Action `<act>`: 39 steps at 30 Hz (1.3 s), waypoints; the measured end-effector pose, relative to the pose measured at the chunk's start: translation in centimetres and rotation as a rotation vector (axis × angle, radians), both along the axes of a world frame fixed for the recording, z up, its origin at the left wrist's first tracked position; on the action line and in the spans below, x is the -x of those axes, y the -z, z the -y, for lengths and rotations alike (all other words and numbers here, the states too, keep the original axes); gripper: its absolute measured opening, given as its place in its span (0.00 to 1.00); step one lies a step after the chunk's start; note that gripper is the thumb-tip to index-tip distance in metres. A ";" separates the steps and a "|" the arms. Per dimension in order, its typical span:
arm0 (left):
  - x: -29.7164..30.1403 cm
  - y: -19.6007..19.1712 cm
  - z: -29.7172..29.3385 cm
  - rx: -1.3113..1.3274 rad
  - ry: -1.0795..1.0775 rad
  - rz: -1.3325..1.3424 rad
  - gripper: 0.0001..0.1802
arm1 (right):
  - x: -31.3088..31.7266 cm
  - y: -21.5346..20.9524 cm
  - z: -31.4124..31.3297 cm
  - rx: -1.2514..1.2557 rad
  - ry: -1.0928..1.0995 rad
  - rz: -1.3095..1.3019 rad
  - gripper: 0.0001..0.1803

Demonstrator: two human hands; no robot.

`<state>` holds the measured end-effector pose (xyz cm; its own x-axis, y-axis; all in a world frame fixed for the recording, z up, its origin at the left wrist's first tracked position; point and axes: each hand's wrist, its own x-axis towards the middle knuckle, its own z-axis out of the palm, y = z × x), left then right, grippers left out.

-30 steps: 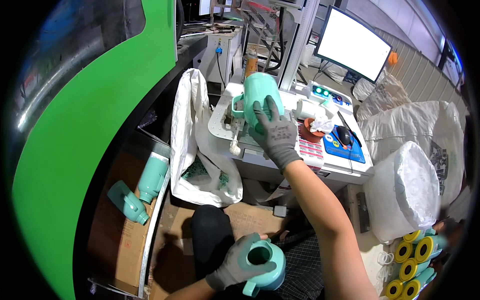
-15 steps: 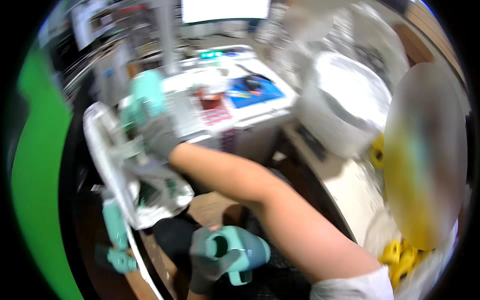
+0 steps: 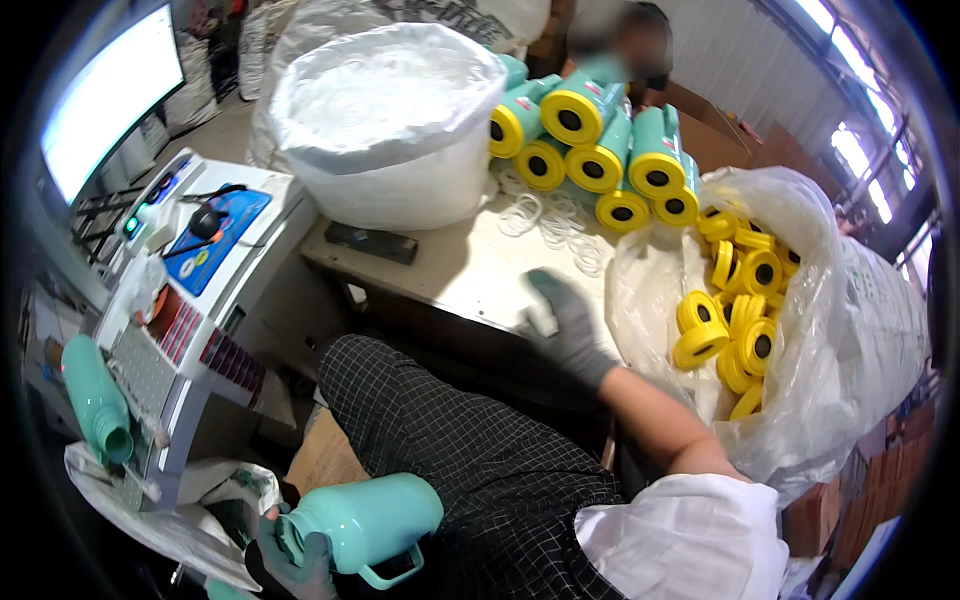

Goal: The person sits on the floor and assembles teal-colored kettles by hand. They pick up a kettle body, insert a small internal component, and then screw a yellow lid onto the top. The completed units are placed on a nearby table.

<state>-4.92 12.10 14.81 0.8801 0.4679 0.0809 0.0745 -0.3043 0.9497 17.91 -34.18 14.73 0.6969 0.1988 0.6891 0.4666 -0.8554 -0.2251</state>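
My left hand [image 3: 302, 572], in a grey glove, grips a turquoise jug [image 3: 375, 520] by its open mouth. The jug lies tilted over my lap, its side handle pointing down. My right hand [image 3: 570, 335], also gloved and somewhat smeared by motion, is over the front edge of the white table [image 3: 460, 270]. Its fingers look apart and I see nothing in them. Closest to it are a clear plastic bag of yellow round caps [image 3: 742, 300] and several thin white rings [image 3: 555, 220].
Jugs with yellow ends [image 3: 597, 168] are stacked at the table's back, a person behind them. A large white sack [image 3: 400, 175] and a dark block [image 3: 370, 243] are on the table. Another turquoise jug [image 3: 92, 385] rests on the machine [image 3: 215, 310] at left, above a white bag [image 3: 225, 485].
My view has swung to the right. My right hand has left the jug at the machine and moved over to the table. The left hand still holds its jug.
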 end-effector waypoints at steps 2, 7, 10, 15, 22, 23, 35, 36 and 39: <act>-1.8 -0.7 0.6 0.002 0.077 -0.050 0.40 | 2.7 -1.8 10.1 0.073 0.387 -0.167 0.19; -4.2 -2.5 2.2 -0.141 0.188 -0.022 0.32 | 10.9 -5.6 19.7 0.891 0.748 -0.724 0.22; -5.9 -5.6 3.9 -0.526 0.363 -0.034 0.29 | 12.0 -3.7 24.7 0.934 0.909 -0.964 0.23; -5.4 -4.1 1.0 -0.240 0.178 0.121 0.24 | 7.7 -8.4 10.8 0.162 0.310 -0.287 0.34; -0.1 2.4 -1.8 -0.222 -0.229 0.172 0.23 | 0.5 9.2 -8.3 -0.842 -0.276 -0.808 0.28; 1.0 5.0 -2.9 -0.337 -0.253 0.100 0.25 | 1.3 9.4 -9.8 -0.473 -0.076 -0.699 0.26; 0.2 9.7 4.2 1.058 -0.540 0.345 0.21 | 0.4 7.1 -12.0 -0.890 -0.251 -0.810 0.23; 0.3 9.7 4.5 0.656 -0.489 0.225 0.20 | -1.0 5.8 -11.9 -1.006 -0.274 -0.818 0.22; 0.4 10.1 5.7 0.342 -0.433 0.055 0.18 | 0.4 -3.4 -14.9 -0.687 -0.566 -0.540 0.29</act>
